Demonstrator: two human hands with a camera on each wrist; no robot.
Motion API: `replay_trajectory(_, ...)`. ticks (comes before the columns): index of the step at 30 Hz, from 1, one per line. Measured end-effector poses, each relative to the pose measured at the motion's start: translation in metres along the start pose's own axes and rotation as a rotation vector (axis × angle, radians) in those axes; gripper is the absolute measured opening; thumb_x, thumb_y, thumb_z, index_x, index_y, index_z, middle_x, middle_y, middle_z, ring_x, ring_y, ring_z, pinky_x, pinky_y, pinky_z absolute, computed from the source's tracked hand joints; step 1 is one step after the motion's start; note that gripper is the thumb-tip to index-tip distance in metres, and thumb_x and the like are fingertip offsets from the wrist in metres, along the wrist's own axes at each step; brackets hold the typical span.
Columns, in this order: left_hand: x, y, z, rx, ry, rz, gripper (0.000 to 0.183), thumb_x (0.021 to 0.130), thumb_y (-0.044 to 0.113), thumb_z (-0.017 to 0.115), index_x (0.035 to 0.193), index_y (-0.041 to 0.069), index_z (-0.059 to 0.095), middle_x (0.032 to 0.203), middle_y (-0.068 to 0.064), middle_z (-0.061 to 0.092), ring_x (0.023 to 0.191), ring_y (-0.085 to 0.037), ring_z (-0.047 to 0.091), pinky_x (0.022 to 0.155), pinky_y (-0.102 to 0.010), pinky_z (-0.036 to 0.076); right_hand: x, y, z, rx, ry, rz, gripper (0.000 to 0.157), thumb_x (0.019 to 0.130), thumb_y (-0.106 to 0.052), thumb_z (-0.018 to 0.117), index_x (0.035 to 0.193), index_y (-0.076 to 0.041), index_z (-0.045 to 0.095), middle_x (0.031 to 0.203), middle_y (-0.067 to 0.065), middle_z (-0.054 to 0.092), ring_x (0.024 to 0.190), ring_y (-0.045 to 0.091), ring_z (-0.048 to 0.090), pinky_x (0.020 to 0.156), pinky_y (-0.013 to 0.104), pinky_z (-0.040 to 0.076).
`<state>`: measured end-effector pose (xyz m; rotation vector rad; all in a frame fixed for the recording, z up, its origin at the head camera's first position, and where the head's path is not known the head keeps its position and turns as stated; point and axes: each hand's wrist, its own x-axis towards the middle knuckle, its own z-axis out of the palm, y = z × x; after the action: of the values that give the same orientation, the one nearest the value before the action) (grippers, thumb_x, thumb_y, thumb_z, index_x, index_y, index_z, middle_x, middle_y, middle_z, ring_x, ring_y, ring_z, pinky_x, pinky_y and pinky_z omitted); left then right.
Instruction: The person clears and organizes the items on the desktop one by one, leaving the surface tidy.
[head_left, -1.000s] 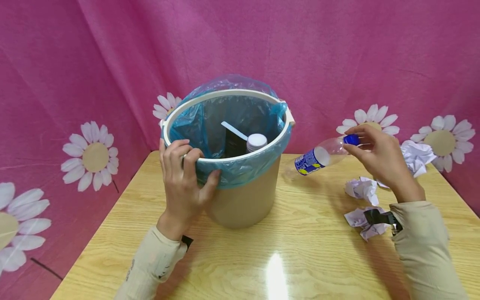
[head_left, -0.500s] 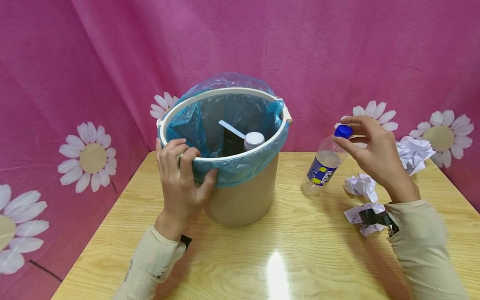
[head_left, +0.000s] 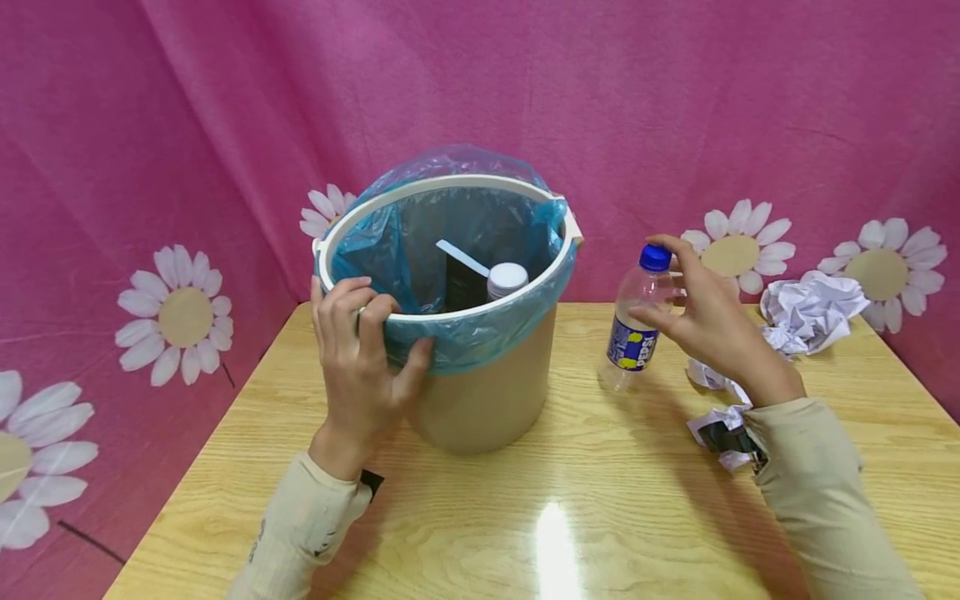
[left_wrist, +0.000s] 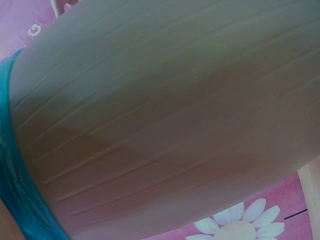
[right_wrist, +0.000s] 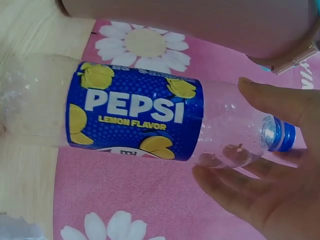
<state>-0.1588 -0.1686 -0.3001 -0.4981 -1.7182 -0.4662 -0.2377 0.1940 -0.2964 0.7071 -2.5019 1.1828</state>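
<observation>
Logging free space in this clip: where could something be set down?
Bare table in front of the bin, between both sleeves; a narrower strip between bin and bottle. Crowded on the right: crumpled papers near the right hand.

The Pepsi bottle (head_left: 632, 333) is of clear, smooth plastic with a shiny surface; its cap (head_left: 656, 257) looks also like plastic. The waste bin (left_wrist: 160, 120) appears matt plastic, finely ribbed, and the bin liner (head_left: 465, 350) is thin, glossy, wrinkled film. The crumpled paper (head_left: 813, 308) is matt and rough. The table top (head_left: 450, 533) shows glossy wood grain; the backdrop (head_left: 637, 100) is matt cloth.
</observation>
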Motion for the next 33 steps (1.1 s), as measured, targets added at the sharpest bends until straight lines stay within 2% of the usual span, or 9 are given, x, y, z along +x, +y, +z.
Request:
replay_trajectory(2,0.0,0.0,0.0,-0.001,0.0,-0.002,0.047,0.096,0.05,0.051,0.103,0.004,0.052,0.103,-0.02,0.055,0.114,-0.041,0.053,0.111,-0.069,0.02,0.0,-0.002,0.0,-0.013,0.02,-0.005,0.09,0.084,-0.01,0.079,0.155,-0.019,0.026,0.133,0.027,0.055,0.108,0.043,0.062,0.087,0.057,0.051)
replay_trajectory(3,0.0,0.0,0.0,-0.002,0.0,-0.003,0.046,0.096,0.05,0.051,0.103,0.005,0.052,0.103,-0.02,0.055,0.114,-0.041,0.053,0.111,-0.069,0.02,-0.001,-0.003,-0.001,-0.03,0.032,-0.007,0.092,0.084,-0.011,0.08,0.156,-0.019,0.024,0.133,0.026,0.055,0.108,0.043,0.062,0.086,0.053,0.052)
replay_trajectory(6,0.0,0.0,0.0,-0.004,-0.001,-0.005,0.046,0.096,0.051,0.051,0.104,0.005,0.052,0.104,-0.02,0.055,0.114,-0.04,0.053,0.112,-0.068,0.02,-0.003,-0.006,-0.004,-0.045,0.074,-0.01,0.092,0.083,-0.014,0.081,0.156,-0.016,0.025,0.132,0.024,0.057,0.107,0.042,0.063,0.084,0.033,0.054)
replay_trajectory(9,0.001,0.0,0.0,-0.001,0.001,-0.002,0.047,0.096,0.051,0.05,0.104,0.005,0.052,0.104,-0.02,0.055,0.114,-0.041,0.053,0.111,-0.069,0.02,-0.004,-0.01,-0.006,-0.034,0.118,-0.031,0.086,0.082,-0.013,0.082,0.152,-0.012,0.033,0.126,0.022,0.06,0.104,0.04,0.064,0.079,0.012,0.048)
replay_trajectory(11,0.001,0.0,0.0,-0.001,0.001,-0.003,0.047,0.096,0.051,0.05,0.103,0.005,0.052,0.104,-0.02,0.055,0.114,-0.04,0.053,0.111,-0.069,0.021,-0.004,-0.012,-0.006,-0.029,0.152,-0.055,0.081,0.081,-0.011,0.083,0.148,-0.009,0.038,0.122,0.02,0.062,0.103,0.038,0.065,0.078,0.006,0.045)
replay_trajectory(13,0.001,0.0,0.0,-0.003,0.001,-0.003,0.047,0.096,0.052,0.05,0.103,0.005,0.052,0.104,-0.02,0.055,0.115,-0.04,0.053,0.111,-0.069,0.02,-0.004,-0.014,-0.006,-0.04,0.191,-0.087,0.077,0.079,-0.009,0.084,0.145,-0.007,0.044,0.118,0.017,0.064,0.102,0.032,0.065,0.079,0.005,0.045)
replay_trajectory(16,0.001,0.0,0.0,-0.006,0.0,-0.006,0.046,0.096,0.051,0.051,0.103,0.005,0.052,0.104,-0.02,0.055,0.114,-0.041,0.053,0.111,-0.069,0.02,-0.005,-0.016,-0.006,-0.07,0.242,-0.131,0.072,0.077,-0.006,0.085,0.14,-0.004,0.049,0.114,0.013,0.066,0.101,0.014,0.063,0.081,0.006,0.046)
replay_trajectory(20,0.0,0.0,0.0,-0.008,0.002,-0.007,0.046,0.096,0.051,0.05,0.103,0.005,0.052,0.104,-0.019,0.055,0.113,-0.042,0.053,0.111,-0.069,0.02,-0.005,-0.019,-0.007,-0.073,0.272,-0.168,0.071,0.075,-0.001,0.085,0.137,-0.002,0.052,0.111,0.011,0.067,0.097,-0.003,0.058,0.083,0.008,0.047)
replay_trajectory(33,0.0,0.0,0.0,0.001,-0.007,-0.017,0.046,0.096,0.052,0.05,0.104,0.006,0.052,0.105,-0.019,0.055,0.114,-0.04,0.052,0.112,-0.068,0.02,-0.009,-0.031,-0.011,-0.093,0.285,-0.197,0.072,0.073,0.001,0.086,0.137,-0.003,0.053,0.115,0.008,0.065,0.101,-0.003,0.056,0.088,0.01,0.046)
